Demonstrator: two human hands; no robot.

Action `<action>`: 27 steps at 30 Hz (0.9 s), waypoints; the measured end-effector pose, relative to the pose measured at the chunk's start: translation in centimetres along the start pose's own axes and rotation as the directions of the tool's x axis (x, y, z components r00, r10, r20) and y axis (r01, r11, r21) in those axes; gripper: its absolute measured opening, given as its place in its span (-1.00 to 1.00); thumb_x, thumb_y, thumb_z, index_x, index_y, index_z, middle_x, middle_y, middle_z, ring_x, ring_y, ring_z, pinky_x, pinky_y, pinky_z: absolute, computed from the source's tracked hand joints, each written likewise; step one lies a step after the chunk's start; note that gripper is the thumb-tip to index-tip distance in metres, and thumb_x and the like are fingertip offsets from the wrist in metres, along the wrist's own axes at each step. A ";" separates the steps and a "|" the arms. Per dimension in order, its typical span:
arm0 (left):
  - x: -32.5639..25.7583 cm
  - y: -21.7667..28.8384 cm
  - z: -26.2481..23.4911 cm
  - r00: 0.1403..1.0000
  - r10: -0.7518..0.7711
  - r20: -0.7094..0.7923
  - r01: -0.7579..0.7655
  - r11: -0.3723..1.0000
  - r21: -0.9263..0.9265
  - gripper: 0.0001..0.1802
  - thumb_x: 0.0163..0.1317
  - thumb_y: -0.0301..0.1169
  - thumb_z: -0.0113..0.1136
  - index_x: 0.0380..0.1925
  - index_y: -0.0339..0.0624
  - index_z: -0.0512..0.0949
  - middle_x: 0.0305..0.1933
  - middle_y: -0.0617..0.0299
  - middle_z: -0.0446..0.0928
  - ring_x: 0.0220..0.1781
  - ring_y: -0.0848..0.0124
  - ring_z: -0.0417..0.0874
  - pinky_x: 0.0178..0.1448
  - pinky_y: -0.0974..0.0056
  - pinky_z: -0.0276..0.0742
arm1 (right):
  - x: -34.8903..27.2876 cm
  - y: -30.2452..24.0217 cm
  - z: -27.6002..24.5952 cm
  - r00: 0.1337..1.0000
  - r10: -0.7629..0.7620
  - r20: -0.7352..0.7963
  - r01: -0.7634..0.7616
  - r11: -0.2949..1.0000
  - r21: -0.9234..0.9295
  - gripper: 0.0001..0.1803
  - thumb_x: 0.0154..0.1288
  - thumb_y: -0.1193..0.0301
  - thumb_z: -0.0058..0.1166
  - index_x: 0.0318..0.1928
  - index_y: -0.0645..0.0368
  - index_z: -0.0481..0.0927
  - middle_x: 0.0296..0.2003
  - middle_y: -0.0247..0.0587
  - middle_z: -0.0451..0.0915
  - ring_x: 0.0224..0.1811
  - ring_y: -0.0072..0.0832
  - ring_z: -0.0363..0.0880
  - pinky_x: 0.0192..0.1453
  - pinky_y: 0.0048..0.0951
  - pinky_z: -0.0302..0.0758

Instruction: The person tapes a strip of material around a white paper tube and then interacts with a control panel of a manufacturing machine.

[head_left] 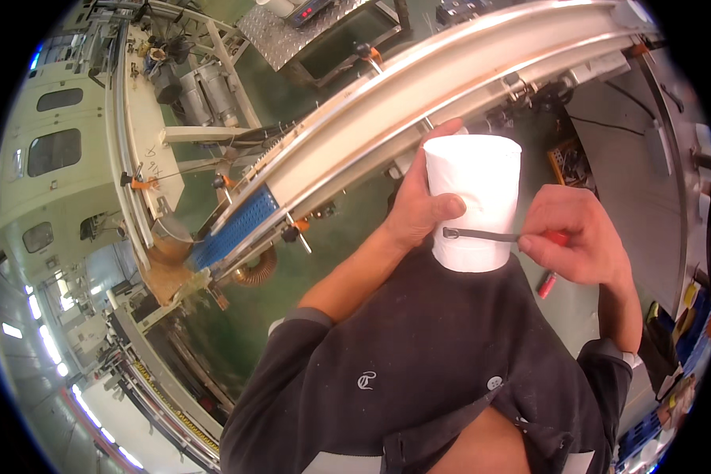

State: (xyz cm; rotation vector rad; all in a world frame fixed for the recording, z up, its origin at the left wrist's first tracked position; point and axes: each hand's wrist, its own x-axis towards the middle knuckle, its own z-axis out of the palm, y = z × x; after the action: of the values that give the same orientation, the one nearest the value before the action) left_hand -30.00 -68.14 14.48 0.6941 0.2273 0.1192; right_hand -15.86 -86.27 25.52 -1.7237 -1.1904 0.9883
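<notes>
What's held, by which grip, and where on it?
Left grip: white cylinder, by its left side. Right grip: slim grey tool, by its right-hand portion.

Strip lights [49, 340] glare over there, far left of the fingers [448, 207]; the white cylinder [479, 178] between them looks washed-out; the conveyor [371, 114] beyond bows.

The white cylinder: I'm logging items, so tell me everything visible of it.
The white cylinder, upright in view, looks plain, perhaps paper or plastic, slightly narrower below, with a faint dent mid-side. The left hand grips its left side, thumb in front. A grey strip, held by the right hand, crosses its lower front; contact is unclear.
</notes>
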 end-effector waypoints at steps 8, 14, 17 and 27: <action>-3.5 -4.4 1.4 0.975 -0.223 0.000 0.222 0.970 0.096 0.39 -0.29 -0.22 0.64 0.52 -0.09 -0.09 0.30 0.08 0.37 0.36 0.21 0.39 0.45 0.10 0.27 | -6.0 1.0 1.5 0.941 0.333 0.052 -0.337 0.939 0.076 -0.84 0.15 0.39 0.17 -0.42 0.24 0.67 -0.59 -0.25 0.50 -0.56 -0.44 0.46 -0.44 -0.38 0.37; -3.1 -3.8 2.2 0.926 -0.377 0.000 0.364 0.896 0.255 0.38 -0.33 -0.42 0.56 0.52 -0.10 -0.13 0.31 0.04 0.35 0.39 0.17 0.35 0.48 0.08 0.17 | -7.0 1.0 2.8 0.915 0.404 0.017 -0.404 0.913 0.053 -0.79 0.14 0.32 0.16 -0.43 0.24 0.66 -0.59 -0.21 0.52 -0.57 -0.40 0.45 -0.42 -0.37 0.37; -2.6 -3.0 1.5 0.907 -0.422 0.004 0.394 0.851 0.347 0.44 -0.35 -0.44 0.59 0.52 -0.13 -0.19 0.28 0.03 0.37 0.37 0.17 0.36 0.48 0.09 0.17 | -7.4 1.2 3.7 0.895 0.447 -0.013 -0.443 0.891 0.098 -0.78 0.13 0.31 0.17 -0.43 0.24 0.64 -0.59 -0.20 0.53 -0.55 -0.38 0.46 -0.41 -0.36 0.38; -2.5 -2.1 -0.7 0.910 -0.378 0.172 0.235 0.811 0.535 0.47 -0.33 -0.51 0.61 0.52 -0.09 -0.25 0.26 0.04 0.40 0.35 0.19 0.38 0.45 0.09 0.20 | -7.1 4.5 7.0 0.946 0.291 -0.141 -0.270 0.951 0.151 -0.77 0.17 0.29 0.22 -0.39 0.23 0.67 -0.50 -0.22 0.53 -0.48 -0.40 0.46 -0.35 -0.38 0.37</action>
State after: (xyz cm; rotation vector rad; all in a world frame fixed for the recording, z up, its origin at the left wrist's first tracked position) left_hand -32.48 -69.77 13.05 1.1782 0.1018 -0.3670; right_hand -22.53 -92.91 19.92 -1.8629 -0.7724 1.0456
